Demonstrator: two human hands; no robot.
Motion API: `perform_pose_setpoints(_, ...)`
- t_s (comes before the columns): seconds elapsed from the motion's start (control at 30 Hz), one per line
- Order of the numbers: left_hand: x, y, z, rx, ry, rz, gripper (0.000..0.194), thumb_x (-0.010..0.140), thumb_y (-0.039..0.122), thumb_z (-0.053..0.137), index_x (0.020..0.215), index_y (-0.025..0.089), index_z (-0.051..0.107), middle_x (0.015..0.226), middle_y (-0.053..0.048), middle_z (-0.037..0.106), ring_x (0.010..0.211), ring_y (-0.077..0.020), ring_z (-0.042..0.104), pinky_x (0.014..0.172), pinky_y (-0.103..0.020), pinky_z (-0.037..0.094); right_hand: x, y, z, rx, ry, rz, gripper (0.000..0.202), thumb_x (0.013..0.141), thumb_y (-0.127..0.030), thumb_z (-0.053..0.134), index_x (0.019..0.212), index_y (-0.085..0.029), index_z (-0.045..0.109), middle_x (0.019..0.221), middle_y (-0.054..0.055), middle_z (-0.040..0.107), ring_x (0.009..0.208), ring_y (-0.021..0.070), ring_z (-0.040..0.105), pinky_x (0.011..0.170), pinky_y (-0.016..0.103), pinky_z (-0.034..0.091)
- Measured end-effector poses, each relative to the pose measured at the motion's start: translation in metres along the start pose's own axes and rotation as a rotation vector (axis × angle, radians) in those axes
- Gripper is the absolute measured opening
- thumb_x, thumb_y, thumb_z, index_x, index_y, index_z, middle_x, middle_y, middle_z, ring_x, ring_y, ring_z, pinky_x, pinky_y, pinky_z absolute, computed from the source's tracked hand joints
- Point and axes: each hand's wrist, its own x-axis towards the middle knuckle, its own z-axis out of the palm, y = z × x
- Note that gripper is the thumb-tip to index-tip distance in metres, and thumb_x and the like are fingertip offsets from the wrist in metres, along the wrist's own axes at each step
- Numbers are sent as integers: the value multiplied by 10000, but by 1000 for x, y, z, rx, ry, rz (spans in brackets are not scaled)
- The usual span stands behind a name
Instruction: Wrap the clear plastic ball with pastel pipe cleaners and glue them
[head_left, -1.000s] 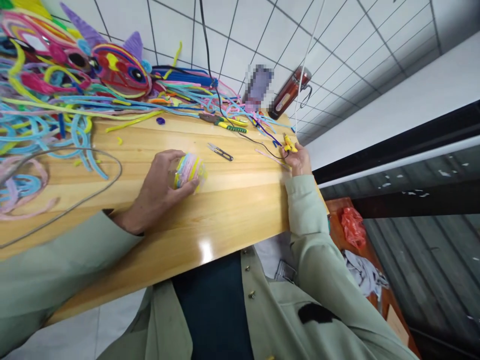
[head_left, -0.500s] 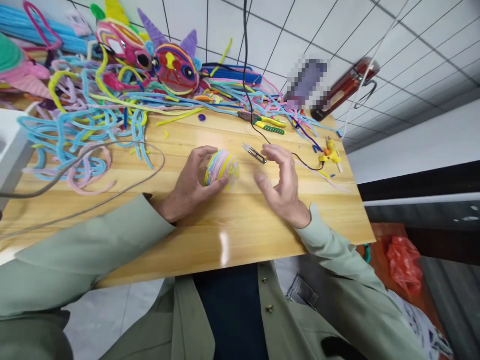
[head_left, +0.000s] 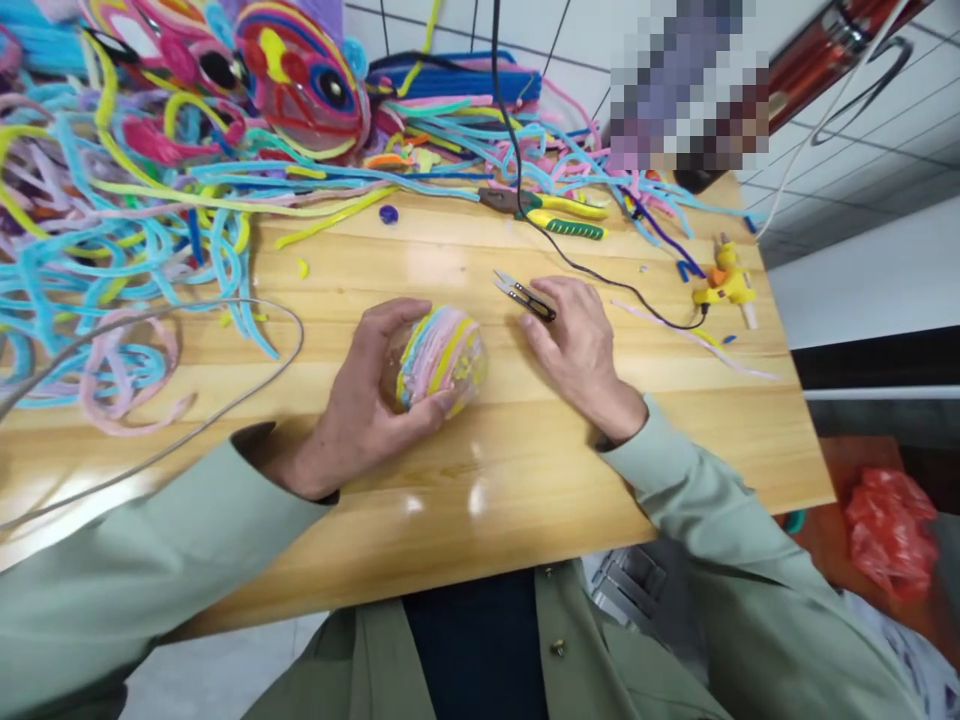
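My left hand [head_left: 367, 395] is wrapped round a clear ball [head_left: 442, 362] covered in part with pink, yellow and blue fuzzy strips, just over the wooden table [head_left: 517, 480]. To its right, my right hand [head_left: 574, 335] rests at the handle end of the small thread snips [head_left: 525, 296], with thumb and fingers closed in on the black handles. The snips' pointed blades face up and left, away from the hand.
Tangled fuzzy stems [head_left: 180, 210] spread over the table's left and back, beside decorated masks [head_left: 300, 80]. Pliers [head_left: 555, 208], a black cable and a yellow glue gun [head_left: 726, 285] lie at the right. A grey cable [head_left: 225, 415] loops at the left.
My right hand has lowered from open in the air onto the snips' handles. The ball stays in my left hand. The whole view has moved closer to the table.
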Motion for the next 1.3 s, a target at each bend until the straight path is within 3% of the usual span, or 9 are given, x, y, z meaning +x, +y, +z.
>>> perform_pose_setpoints(0.1, -1, -3, 1, -2, -2, 13, 674, 998, 493, 803, 1577, 355, 487, 1597, -107, 556, 1516, -411, 583, 1315, -714, 507, 9, 8, 8, -165, -102, 49, 411, 1094, -416, 649, 1435, -186, 663, 1379, 185, 751, 1255, 373, 667, 1112, 576, 533)
perform_pose_setpoints(0.27, -1, -10, 1, -24, -5, 58, 699, 1003, 507, 804, 1594, 311, 488, 1602, -132, 557, 1522, -395, 590, 1335, -676, 492, 23, -1, 13, -424, -300, 156, 346, 1122, -224, 503, 1406, -149, 687, 1291, 210, 736, 1219, 374, 644, 1067, 539, 525)
perform_pose_setpoints(0.47, 2, -19, 3, 25, 37, 145, 675, 1005, 519, 822, 1567, 302, 519, 1548, -109, 598, 1482, -347, 607, 1316, -581, 512, 26, -21, -8, -517, -435, 267, 317, 1175, -214, 407, 1329, -161, 679, 1309, 183, 671, 1030, 276, 660, 861, 394, 511)
perform_pose_setpoints(0.6, 4, -28, 8, -11, 63, 153, 685, 998, 596, 817, 1549, 301, 535, 1519, -112, 615, 1437, -344, 628, 1279, -572, 533, 19, -28, -23, -503, -490, 247, 358, 1175, -198, 374, 1368, -156, 671, 1365, 195, 657, 943, 258, 668, 779, 378, 498)
perform_pose_setpoints(0.87, 6, -33, 9, -40, 72, 134, 710, 981, 653, 821, 1537, 309, 544, 1500, -109, 629, 1413, -325, 642, 1245, -536, 554, 4, -13, -15, -314, -363, 235, 329, 1109, -322, 566, 1373, -158, 675, 1336, 200, 691, 1028, 297, 686, 868, 416, 555)
perform_pose_setpoints(0.97, 7, -29, 7, -39, 60, 156, 692, 991, 651, 820, 1527, 313, 542, 1465, -97, 645, 1356, -307, 671, 1170, -502, 604, -1, -7, -13, -268, -331, 225, 239, 1063, -288, 620, 1248, -168, 712, 1263, 186, 725, 1004, 297, 684, 874, 422, 549)
perform_pose_setpoints(1.07, 8, -25, 5, -7, 61, 180, 692, 993, 669, 812, 1514, 297, 548, 1445, -96, 649, 1326, -298, 681, 1141, -485, 620, -2, -5, -14, -308, -318, 254, 175, 1082, -272, 581, 1106, -176, 725, 1150, 181, 756, 996, 312, 696, 855, 421, 533)
perform_pose_setpoints(1.17, 7, -24, 2, 54, 65, 167, 715, 986, 689, 806, 1514, 281, 549, 1457, -105, 643, 1355, -308, 670, 1174, -501, 609, -2, -6, -20, -294, -229, 241, 276, 1140, -366, 515, 1146, -175, 714, 994, 144, 757, 939, 305, 703, 827, 408, 517)
perform_pose_setpoints(1.3, 6, -23, -1, 78, 42, 139, 727, 993, 697, 789, 1527, 282, 523, 1489, -121, 639, 1390, -334, 667, 1208, -551, 595, -5, -19, -28, -60, -40, 17, 468, 1211, -511, 344, 1293, -216, 699, 1048, 88, 755, 954, 247, 708, 829, 368, 527)
